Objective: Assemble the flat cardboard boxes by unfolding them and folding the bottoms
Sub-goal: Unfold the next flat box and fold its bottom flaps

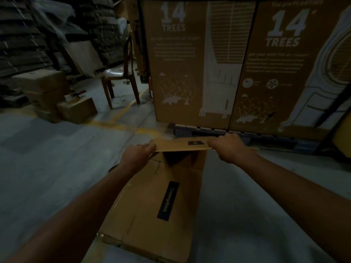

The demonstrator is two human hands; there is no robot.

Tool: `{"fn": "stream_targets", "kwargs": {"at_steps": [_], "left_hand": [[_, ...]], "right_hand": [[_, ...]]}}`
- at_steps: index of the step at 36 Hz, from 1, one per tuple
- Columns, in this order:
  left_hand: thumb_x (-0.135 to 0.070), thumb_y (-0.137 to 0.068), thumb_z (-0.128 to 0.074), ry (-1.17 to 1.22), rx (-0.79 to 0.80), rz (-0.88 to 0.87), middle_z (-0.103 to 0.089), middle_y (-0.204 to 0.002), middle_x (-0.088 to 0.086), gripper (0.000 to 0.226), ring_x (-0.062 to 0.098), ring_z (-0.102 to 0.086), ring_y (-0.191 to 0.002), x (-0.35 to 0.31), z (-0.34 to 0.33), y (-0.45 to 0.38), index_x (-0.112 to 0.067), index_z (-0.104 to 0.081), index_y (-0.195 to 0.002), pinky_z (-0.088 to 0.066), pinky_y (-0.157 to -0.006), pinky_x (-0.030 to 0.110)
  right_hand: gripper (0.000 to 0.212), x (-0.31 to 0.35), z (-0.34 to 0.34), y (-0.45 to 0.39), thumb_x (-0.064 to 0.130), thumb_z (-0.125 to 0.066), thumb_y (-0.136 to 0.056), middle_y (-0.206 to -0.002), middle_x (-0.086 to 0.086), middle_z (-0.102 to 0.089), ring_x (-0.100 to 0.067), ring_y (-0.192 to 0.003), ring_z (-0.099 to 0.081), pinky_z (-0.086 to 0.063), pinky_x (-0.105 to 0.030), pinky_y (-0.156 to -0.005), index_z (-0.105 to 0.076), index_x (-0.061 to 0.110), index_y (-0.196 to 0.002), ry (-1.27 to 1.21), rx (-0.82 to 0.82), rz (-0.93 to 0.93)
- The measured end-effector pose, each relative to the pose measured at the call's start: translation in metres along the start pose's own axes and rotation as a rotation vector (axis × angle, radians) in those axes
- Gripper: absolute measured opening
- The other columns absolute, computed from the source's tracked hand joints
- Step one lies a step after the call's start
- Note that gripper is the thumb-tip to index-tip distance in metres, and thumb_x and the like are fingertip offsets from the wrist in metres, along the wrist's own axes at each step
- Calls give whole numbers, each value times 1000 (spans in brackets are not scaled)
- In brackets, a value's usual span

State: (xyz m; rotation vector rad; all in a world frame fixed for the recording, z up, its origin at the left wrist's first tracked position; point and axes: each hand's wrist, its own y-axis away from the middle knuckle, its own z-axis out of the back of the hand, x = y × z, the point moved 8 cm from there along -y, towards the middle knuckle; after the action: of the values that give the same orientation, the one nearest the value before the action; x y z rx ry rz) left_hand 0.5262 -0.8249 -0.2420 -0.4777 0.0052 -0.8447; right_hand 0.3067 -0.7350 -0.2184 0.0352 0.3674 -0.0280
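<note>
Head view: one cardboard box (157, 202) lies on floor (47, 149), far end raised open. Top flap (182, 145) held level at both ends: left hand (139, 155) curled round left edge, right hand (227, 147) curled round right edge.

Step judged: bottom folding, early. Next move calls for flap pressed inward over opening.

Count: two hands, one box in work, two large printed cartons (191, 59) behind, one chair (121, 76).

Dim warehouse with a grey concrete floor (47, 152) crossed by a yellow painted line (121, 111). A brown chair (121, 76) stands near tall printed cartons (193, 63) reading "14 TREES". Dark stacked bundles (20, 44) fill the left, small boxes (57, 95) before them
</note>
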Motion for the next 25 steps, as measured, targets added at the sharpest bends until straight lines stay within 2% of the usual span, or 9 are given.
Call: {"fn": "stream_targets", "kwargs": {"at_steps": [1,3,6,8,10,15,20,22,25], "left_hand": [[-22,-78,-56,-20,3,0,-56,-51,4,9,21,-49,-31,1,-5,1,-16,-62,-82,-32,-36,19],[-13,-71,-71,1,4,-29,-57,-52,3,24,20,-50,-33,2,-15,0,-19,-56,-89,-33,-37,20],[-19,-77,-54,-3,17,-63,-62,-56,4,15,19,-53,-33,3,-16,3,-18,-60,-90,-38,-35,20],[-9,-64,-71,-35,70,-60,-66,-61,5,26,19,-56,-36,10,-21,5,-14,-68,-90,-36,-35,20],[4,-44,-83,-66,146,-30,-68,-65,6,53,21,-59,-39,20,-29,11,-13,-70,-93,-31,-38,17],[11,-48,-78,-118,207,24,-69,-73,9,59,26,-63,-48,38,-42,28,-11,-70,-102,-33,-40,21],[13,-38,-81,-133,217,14,-67,-71,7,68,24,-61,-44,51,-59,45,-10,-70,-101,-40,-34,23],[8,-62,-72,-124,296,71,-69,-93,6,65,25,-68,-68,49,-63,46,-15,-62,-122,-47,-45,28],[-4,-90,-45,-146,452,127,-53,-132,-2,64,20,-59,-110,47,-90,53,-26,-28,-148,-44,-69,27]], "right_hand": [[30,0,-2,3,8,-44,-95,-114,-7,-60,-28,-102,-57,-41,-35,-76,-49,23,-121,3,2,4],[31,4,-9,6,10,-46,-95,-119,-7,-58,-28,-106,-57,-44,-36,-81,-49,23,-123,7,24,20],[36,15,-19,7,13,-48,-94,-124,-8,-57,-28,-112,-56,-45,-39,-86,-48,22,-130,22,58,55],[39,25,-25,5,12,-49,-94,-123,-9,-58,-29,-113,-56,-45,-40,-87,-46,20,-132,-3,78,69],[43,36,-31,0,10,-49,-94,-125,-11,-58,-31,-114,-55,-44,-39,-90,-43,16,-136,-56,88,80],[48,63,-47,-13,7,-41,-97,-129,-15,-54,-34,-119,-50,-41,-42,-96,-34,13,-144,-159,106,101],[43,84,-71,-27,11,-37,-99,-135,-14,-50,-34,-122,-47,-38,-45,-100,-35,15,-142,-229,133,123],[41,89,-83,-31,11,-40,-98,-133,-14,-51,-33,-120,-50,-43,-42,-95,-39,14,-139,-247,138,135],[43,94,-99,-33,10,-47,-95,-131,-14,-52,-32,-118,-51,-45,-40,-93,-41,14,-137,-237,146,143]]}}
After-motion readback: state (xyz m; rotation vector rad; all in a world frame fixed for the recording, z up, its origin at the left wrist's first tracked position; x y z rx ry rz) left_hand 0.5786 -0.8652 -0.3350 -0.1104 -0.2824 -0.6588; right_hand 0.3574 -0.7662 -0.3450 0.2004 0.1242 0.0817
